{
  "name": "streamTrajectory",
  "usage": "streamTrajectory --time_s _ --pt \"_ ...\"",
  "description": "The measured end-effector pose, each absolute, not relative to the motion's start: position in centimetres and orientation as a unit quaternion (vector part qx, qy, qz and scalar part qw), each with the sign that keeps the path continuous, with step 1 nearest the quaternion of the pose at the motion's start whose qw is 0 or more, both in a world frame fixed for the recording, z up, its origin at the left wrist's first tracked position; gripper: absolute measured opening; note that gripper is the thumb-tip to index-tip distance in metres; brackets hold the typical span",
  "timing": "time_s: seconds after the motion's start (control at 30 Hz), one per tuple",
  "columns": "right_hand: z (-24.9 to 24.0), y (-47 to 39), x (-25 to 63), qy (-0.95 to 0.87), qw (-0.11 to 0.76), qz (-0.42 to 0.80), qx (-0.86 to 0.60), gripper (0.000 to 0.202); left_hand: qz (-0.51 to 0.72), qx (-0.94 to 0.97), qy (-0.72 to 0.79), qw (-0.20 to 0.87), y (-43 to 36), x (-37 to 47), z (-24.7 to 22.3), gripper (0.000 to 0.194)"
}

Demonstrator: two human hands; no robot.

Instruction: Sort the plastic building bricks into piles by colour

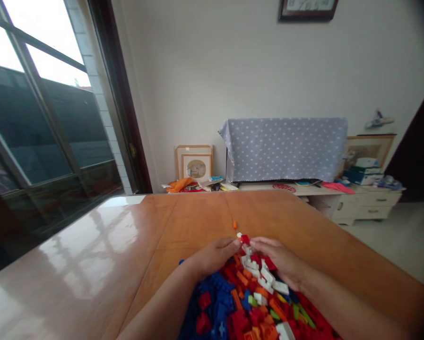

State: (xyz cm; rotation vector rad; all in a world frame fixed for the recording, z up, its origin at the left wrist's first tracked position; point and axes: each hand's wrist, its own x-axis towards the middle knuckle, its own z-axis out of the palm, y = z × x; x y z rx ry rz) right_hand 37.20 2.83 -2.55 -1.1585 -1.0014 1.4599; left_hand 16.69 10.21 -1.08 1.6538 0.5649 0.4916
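A heap of toy building bricks [238, 318] in red, blue, white, orange and green lies on the table close to me. At its far tip my left hand [217, 255] has its thumb and fingers drawn together beside small white and orange bricks [239, 235]. Opposite it, my right hand [279, 257] is closed at the fingertips near a red brick [245, 239]. Only a narrow gap separates the hands, and white bricks [249, 262] show between them. The lower fingers of both hands are hidden. Just beyond the hands lies a lone orange brick [235, 225].
The brown wooden table [194, 212] stretches away to its far edge. Behind it stands a white cabinet [360, 208] carrying a polka-dot cloth [286, 148], framed pictures [196, 167] and boxes [364, 174]. Glass panes [48, 104] are on the left.
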Motion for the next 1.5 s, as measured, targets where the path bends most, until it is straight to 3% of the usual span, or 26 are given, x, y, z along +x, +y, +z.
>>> streamTrajectory --time_s 0.27,0.57,0.7,0.8,0.9,1.0,1.2,1.3,1.5 --pt "0.0 -0.1 35.3 -0.412 0.439 0.692 -0.399 0.021 0.157 0.651 0.238 0.703 10.5 14.9 0.3 0.051" --pt "4.4 -3.9 32.3 -0.633 0.247 0.617 -0.396 0.039 0.067 0.701 0.248 0.665 11.2 11.1 3.2 0.035" --pt "4.0 -0.8 32.4 -0.643 0.306 0.595 -0.373 0.041 0.151 0.676 0.265 0.671 12.3 10.2 2.7 0.038" --pt "1.8 4.8 34.0 -0.639 0.404 0.472 -0.453 0.044 0.218 0.655 0.300 0.658 13.5 9.7 1.1 0.039" --pt "-0.8 10.3 36.2 -0.650 0.384 0.357 -0.549 0.051 0.263 0.635 0.350 0.636 14.5 9.5 -0.7 0.040" --pt "-2.6 13.0 37.0 -0.669 0.348 0.317 -0.575 0.055 0.286 0.624 0.355 0.635 14.8 9.7 -1.9 0.042" --pt "-1.9 9.7 34.6 -0.761 0.264 0.349 -0.479 0.034 0.265 0.633 0.333 0.647 14.2 10.7 -2.4 0.045" --pt "0.2 6.9 33.5 -0.782 0.205 0.417 -0.415 0.037 0.256 0.638 0.317 0.654 13.8 11.1 -2.3 0.046" --pt "4.5 1.9 33.1 -0.765 0.180 0.471 -0.399 0.044 0.209 0.643 0.302 0.673 13.0 11.4 -1.6 0.058"
